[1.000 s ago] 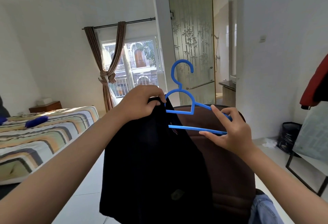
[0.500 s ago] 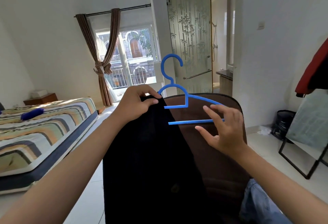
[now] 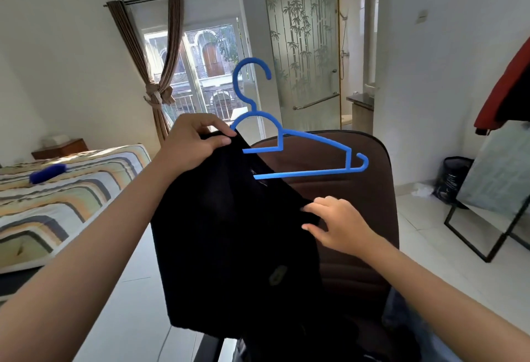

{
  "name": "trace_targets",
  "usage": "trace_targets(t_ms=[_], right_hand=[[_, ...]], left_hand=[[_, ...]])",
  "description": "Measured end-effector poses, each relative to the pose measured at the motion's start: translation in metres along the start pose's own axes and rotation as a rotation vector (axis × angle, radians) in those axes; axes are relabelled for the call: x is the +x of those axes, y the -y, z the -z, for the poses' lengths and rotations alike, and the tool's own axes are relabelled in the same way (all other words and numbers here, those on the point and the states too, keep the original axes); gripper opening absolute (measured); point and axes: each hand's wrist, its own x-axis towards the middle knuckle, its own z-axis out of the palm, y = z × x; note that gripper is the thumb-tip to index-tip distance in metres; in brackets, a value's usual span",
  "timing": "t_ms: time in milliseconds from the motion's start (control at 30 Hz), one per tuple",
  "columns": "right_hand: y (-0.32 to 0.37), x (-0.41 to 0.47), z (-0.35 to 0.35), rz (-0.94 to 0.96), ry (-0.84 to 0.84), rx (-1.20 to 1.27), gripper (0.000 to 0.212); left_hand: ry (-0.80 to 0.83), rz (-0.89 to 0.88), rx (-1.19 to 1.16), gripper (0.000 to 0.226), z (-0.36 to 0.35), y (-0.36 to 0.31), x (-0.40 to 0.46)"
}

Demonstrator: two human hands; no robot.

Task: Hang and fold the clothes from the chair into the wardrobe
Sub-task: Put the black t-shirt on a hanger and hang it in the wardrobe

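A home bedroom: a striped bed (image 3: 66,189) lies left of the curtained window (image 3: 198,75), and right of that window a frosted glass door (image 3: 304,46) opens onto a bathroom.

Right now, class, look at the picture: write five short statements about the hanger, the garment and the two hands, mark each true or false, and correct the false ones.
1. The hanger is blue. True.
2. The left hand holds the black garment at the hanger's left shoulder. True.
3. The right hand grips the hanger's bottom bar. False: it is below the bar, at the garment's right edge.
4. The garment covers both hanger shoulders. False: the right shoulder is bare.
5. A brown chair stands behind the garment. True.
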Motion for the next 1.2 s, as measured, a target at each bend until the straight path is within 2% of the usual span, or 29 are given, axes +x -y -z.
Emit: trace_targets(t_ms=[167,300,533,700,800,967,1067,1200], right_hand=[[-0.012,0.004,0.028,0.022,-0.114,0.052,0.016],[-0.023,0.012,0.058,-0.029,-0.181,0.159,0.015],[-0.037,0.024,0.087,-0.012,-0.158,0.194,0.011],[-0.037,0.032,0.087,-0.044,-0.202,0.197,0.007],[-0.027,0.037,0.078,-0.067,-0.291,0.255,0.011],[-0.006,0.044,0.071,-0.114,-0.389,0.369,0.020],[-0.002,0.047,0.082,-0.127,-0.354,0.376,0.026],[0.003,0.049,0.092,-0.170,-0.299,0.342,0.045]], left_hand=[[-0.023,0.032,-0.006,0.024,0.022,0.017,-0.008],[-0.023,0.037,0.023,0.027,0.034,0.031,-0.013],[-0.002,0.038,0.038,0.031,0.028,0.037,-0.015],[0.033,0.066,0.052,0.030,0.018,0.035,-0.019],[-0.004,0.084,0.023,0.023,0.007,0.029,-0.023],[-0.029,0.161,-0.101,0.030,-0.028,0.014,-0.028],[-0.065,0.158,-0.169,0.028,-0.040,0.010,-0.028],[-0.108,0.163,-0.201,0.028,-0.041,0.008,-0.031]])
